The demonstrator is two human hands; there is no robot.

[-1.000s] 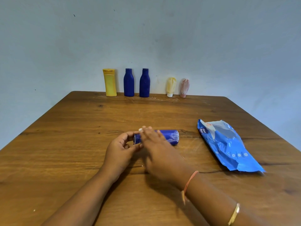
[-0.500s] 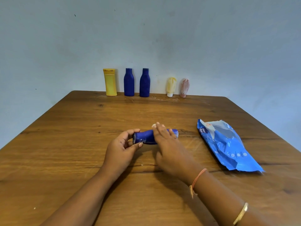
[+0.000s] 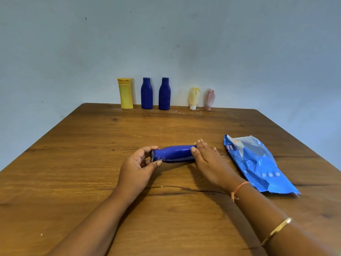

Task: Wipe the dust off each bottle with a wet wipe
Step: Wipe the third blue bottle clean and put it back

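**A:** Where is the bottle lying?

**B:** The lying blue bottle [image 3: 175, 153] is resting on its side on the wooden table [image 3: 83, 182]. It is just left of the blue wipes pack [image 3: 256, 163], with its narrow neck pointing away from the pack.

**A:** Who is holding it?

**B:** Both hands are. The left hand [image 3: 136, 169], on the side farther from the pack, is pinching the neck end between thumb and curled fingers. The right hand [image 3: 208, 161], between bottle and pack, is wrapping over the wide end. Its fingers are draping across the top and its thumb is pressing the near side.

**A:** Is a wipe showing under it?

**B:** I cannot tell, because the palm is covering that part.

**A:** And the pack itself?

**B:** It is lying flat, near the right hand but apart from it.

**A:** What is standing further off?

**B:** A row is standing against the wall, well beyond the pack and to its left. From the end farthest from the pack come a yellow bottle [image 3: 125, 93], an upright blue bottle [image 3: 146, 93] and a second upright blue bottle [image 3: 164, 93]. Then come a pale yellow tube [image 3: 194, 97] and a pink tube [image 3: 209, 98], which is standing closest to the pack.
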